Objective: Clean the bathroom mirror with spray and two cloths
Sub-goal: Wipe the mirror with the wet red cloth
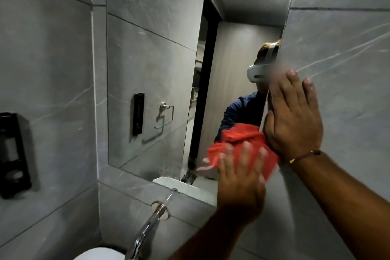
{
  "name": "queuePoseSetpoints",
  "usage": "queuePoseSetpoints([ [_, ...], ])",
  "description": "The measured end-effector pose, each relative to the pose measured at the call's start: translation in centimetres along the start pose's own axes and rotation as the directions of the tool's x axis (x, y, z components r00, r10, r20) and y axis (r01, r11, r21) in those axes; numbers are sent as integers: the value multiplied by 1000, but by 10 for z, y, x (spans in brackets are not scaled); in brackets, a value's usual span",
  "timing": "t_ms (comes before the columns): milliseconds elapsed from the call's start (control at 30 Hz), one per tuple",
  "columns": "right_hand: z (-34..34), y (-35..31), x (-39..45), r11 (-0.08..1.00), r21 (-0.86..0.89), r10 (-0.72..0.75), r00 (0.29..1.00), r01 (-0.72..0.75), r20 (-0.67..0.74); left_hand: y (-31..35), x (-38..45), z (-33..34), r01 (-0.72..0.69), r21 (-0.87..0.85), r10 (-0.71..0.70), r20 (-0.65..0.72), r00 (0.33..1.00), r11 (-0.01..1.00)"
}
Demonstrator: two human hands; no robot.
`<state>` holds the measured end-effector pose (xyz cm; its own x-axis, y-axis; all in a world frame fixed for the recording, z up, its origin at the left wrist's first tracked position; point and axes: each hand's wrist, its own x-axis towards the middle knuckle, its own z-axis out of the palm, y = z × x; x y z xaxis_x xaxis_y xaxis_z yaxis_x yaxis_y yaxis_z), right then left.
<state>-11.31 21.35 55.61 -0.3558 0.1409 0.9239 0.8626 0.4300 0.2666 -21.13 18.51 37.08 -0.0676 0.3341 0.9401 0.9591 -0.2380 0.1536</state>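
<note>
The bathroom mirror [152, 59] is set into a grey tiled wall. It has faint streaks near the top and wet marks along its lower edge. My left hand [240, 177] presses a red cloth [271, 162] flat against the lower right part of the glass, fingers spread over it. My right hand [295, 116] lies flat on the tile right beside the mirror's right edge, holding nothing. The glass reflects a person in a blue top wearing a head-mounted camera. No spray bottle or second cloth is in view.
A chrome wall faucet [147, 230] juts out below the mirror over a white basin [99, 254]. A black dispenser [12, 154] hangs on the left wall. The mirror reflects a doorway, a towel ring and a ceiling light.
</note>
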Motion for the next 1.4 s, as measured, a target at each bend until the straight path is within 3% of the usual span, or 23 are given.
queuePoseSetpoints([
  [33,-1,2,-2,1000,3,-17,1000,17,0,-12,-9,-3,-214,17,213,72,974,977],
  [100,-1,4,-9,999,6,-47,999,47,2,-54,-20,-13,-527,50,504,229,833,849],
  [167,-1,4,-14,998,-13,-69,998,69,-7,-105,-17,-25,-621,90,576,292,763,778],
  [233,0,3,-17,997,-25,-68,998,68,-2,-155,-12,-40,-610,180,560,264,785,771],
  [333,3,0,-14,998,-29,-53,998,52,-17,-234,-1,-69,-472,287,429,203,880,833],
  [433,5,-3,-15,998,-45,-56,997,54,-44,-297,13,-101,-230,274,196,147,970,934],
  [500,7,-3,-14,997,-58,-56,997,53,-50,-326,16,-113,-46,212,28,85,996,976],
  [567,7,-4,-14,996,-68,-57,997,54,-52,-347,16,-117,198,116,-197,-13,980,973],
  [633,8,-5,-14,997,-66,-47,998,44,-47,-353,15,-108,486,-51,-488,-132,863,873],
  [700,8,-5,-14,998,-58,-42,998,40,-41,-334,12,-92,694,-220,-728,-212,652,685],
  [800,10,-4,-15,997,-62,-50,998,47,-50,-280,9,-73,821,-413,-918,-230,324,394],
  [833,10,-3,-15,997,-66,-51,997,47,-50,-259,7,-66,832,-448,-943,-213,255,327],
  [900,10,-2,-15,996,-70,-51,998,48,-41,-207,4,-53,829,-491,-963,-152,223,270],
  [933,10,-2,-15,996,-69,-50,998,48,-33,-178,3,-46,818,-493,-955,-131,267,297],
  [1033,7,-3,-15,998,-41,-42,999,41,-11,-91,-2,-22,737,-426,-842,-130,523,524],
  [1133,3,-4,-16,999,-13,-33,999,33,13,-22,-17,-1,582,-264,-615,-54,787,769],
  [1200,2,-2,-16,999,-6,-35,999,35,21,-6,-42,10,286,-162,-286,29,958,944],
  [1233,2,-2,-16,999,-3,-38,999,38,25,-11,-58,12,92,-116,-81,102,992,989],
  [1267,2,-1,-17,999,2,-41,999,41,25,-24,-72,13,-115,-69,125,165,978,991],
  [1333,2,0,-17,999,1,-54,999,54,8,-66,-89,9,-482,15,454,309,836,876],
  [1400,3,-1,-18,999,2,-55,998,55,-14,-119,-92,-1,-690,139,588,421,690,710],
])
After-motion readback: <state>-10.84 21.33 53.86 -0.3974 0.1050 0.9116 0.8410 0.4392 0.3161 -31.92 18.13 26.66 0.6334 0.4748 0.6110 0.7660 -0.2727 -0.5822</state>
